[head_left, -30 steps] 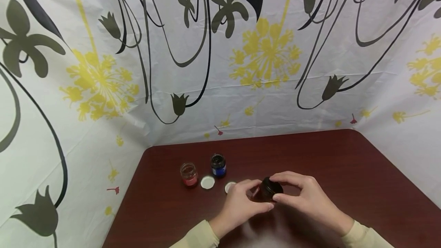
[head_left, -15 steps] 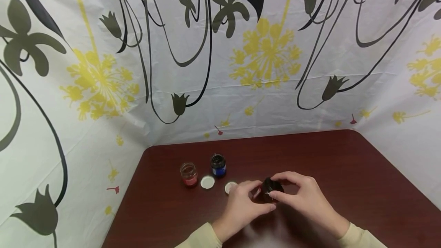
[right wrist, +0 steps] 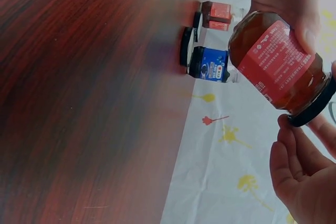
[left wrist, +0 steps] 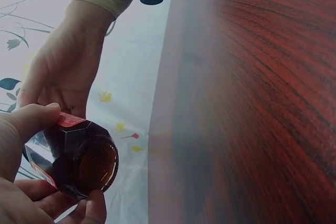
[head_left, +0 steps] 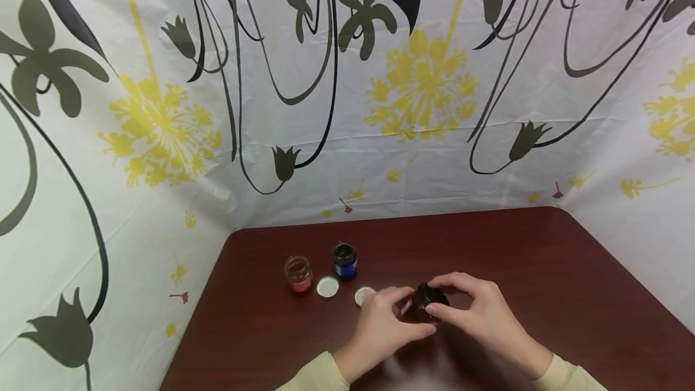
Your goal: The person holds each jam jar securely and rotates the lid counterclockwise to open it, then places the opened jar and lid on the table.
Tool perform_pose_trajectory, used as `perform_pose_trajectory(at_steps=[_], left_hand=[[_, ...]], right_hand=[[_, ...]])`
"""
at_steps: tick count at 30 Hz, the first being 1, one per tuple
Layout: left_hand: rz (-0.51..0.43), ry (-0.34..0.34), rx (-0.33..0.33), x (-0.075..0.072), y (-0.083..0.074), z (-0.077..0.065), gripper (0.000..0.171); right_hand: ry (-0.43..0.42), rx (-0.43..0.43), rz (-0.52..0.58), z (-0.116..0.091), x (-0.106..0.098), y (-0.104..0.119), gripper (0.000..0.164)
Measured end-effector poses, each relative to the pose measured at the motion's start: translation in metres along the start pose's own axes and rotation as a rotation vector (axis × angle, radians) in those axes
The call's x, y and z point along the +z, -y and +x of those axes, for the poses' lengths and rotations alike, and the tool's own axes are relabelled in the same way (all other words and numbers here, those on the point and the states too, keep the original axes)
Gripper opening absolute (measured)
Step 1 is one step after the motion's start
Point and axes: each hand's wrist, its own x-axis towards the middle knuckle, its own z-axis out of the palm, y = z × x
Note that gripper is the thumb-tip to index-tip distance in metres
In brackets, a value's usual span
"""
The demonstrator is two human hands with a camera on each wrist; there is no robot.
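Note:
A jam jar (right wrist: 273,64) of dark amber contents with a red label is held tilted between both hands above the table. My left hand (head_left: 377,330) grips the jar's body from the left, thumb and fingers on opposite sides. In the left wrist view the round glass base (left wrist: 97,166) faces the camera. On the right, my right hand (head_left: 483,312) pinches the rim of the black lid (right wrist: 315,106) between thumb and fingers. The lid sits on the jar's mouth.
Left of the hands stand two lidless jars, one red-labelled (head_left: 300,283) and one blue-labelled (head_left: 345,268). Two loose lids lie pale inside up, one by the jars (head_left: 327,287), another (head_left: 364,297) beside the left hand. A patterned cloth (head_left: 347,137) surrounds the dark red table (head_left: 516,240).
My right thumb has shifted up along the lid's rim. Both hands and the jar have edged slightly right. The standing jars and loose lids have stayed in place.

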Motion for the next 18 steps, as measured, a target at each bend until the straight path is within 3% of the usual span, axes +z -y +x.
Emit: perform_pose_trajectory(at_steps=[18], left_hand=[[-0.011, 0.021, 0.021, -0.0003, -0.0004, -0.0015, 0.040]], right_hand=[[0.068, 0.002, 0.074, -0.0028, -0.0054, -0.0002, 0.033]])
